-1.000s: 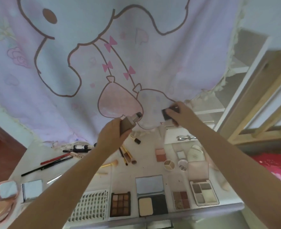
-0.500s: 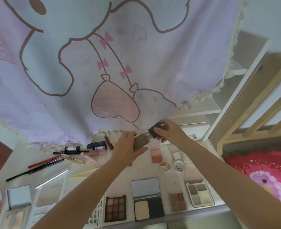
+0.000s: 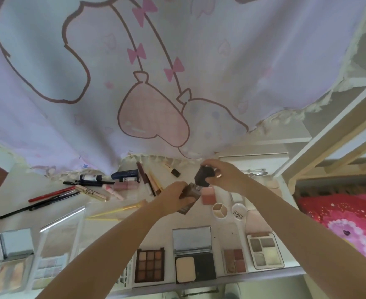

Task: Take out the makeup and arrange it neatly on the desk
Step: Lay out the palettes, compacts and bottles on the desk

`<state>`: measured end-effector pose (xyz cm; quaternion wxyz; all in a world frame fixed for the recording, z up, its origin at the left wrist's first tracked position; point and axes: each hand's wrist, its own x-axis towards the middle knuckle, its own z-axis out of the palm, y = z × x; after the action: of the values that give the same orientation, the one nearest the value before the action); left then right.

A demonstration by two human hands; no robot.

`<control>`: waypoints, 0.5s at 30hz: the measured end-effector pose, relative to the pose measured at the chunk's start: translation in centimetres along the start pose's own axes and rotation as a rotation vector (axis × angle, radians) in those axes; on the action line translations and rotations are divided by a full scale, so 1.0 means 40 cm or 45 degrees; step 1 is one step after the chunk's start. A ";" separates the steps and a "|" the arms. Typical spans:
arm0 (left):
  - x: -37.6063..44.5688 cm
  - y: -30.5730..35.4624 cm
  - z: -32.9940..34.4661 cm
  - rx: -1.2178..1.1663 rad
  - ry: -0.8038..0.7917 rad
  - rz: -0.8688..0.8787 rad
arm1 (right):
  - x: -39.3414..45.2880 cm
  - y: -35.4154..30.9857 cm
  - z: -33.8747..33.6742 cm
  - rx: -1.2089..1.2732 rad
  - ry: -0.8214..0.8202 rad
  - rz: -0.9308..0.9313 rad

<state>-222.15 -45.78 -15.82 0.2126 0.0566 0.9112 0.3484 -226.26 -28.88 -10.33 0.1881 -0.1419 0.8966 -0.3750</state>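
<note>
Above the middle of the worktop point(image 3: 221, 231), toward its far side, my left hand point(image 3: 173, 197) grips a brown foundation bottle point(image 3: 188, 198), fingers curled round its body and its neck tilted up to the right. My right hand point(image 3: 223, 176) pinches the bottle's dark cap point(image 3: 203, 176) between thumb and fingertips, the cap sitting right at the neck; whether it is seated or just touching I cannot tell. Under my hands, to the right, lies a pink blush compact point(image 3: 208, 196), and nearer me a small round three-part pot point(image 3: 220, 210) sits beside a round white lid point(image 3: 239, 213). Along the near edge stands a row of open cases: a dark eyeshadow palette point(image 3: 149, 265), a black powder compact point(image 3: 195, 255) with its mirror raised, a small brown-toned palette point(image 3: 235, 261) and a white four-pan palette point(image 3: 265, 250). Far to the left, pencils, tubes and mascaras point(image 3: 91, 186) lie in a loose heap, with a red pencil point(image 3: 50, 194) angled among them. A lilac curtain point(image 3: 177, 72) with a pink balloon print hangs over the far edge.
</note>
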 end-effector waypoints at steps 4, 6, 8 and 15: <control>0.034 -0.019 0.042 -0.111 0.015 -0.061 | 0.000 0.011 0.031 -0.183 -0.076 -0.024; 0.043 -0.026 0.067 -0.178 0.047 -0.080 | -0.006 0.016 0.049 -0.206 -0.104 -0.012; 0.044 -0.030 0.090 -0.236 0.100 -0.085 | -0.013 0.021 0.062 -0.249 -0.125 -0.013; 0.036 -0.043 0.132 -0.446 0.134 -0.059 | -0.031 0.038 0.080 -0.363 -0.150 -0.081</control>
<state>-221.13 -43.49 -20.96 0.1793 -0.0205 0.8475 0.4992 -223.89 -29.34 -13.22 0.2064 -0.2173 0.9232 -0.2406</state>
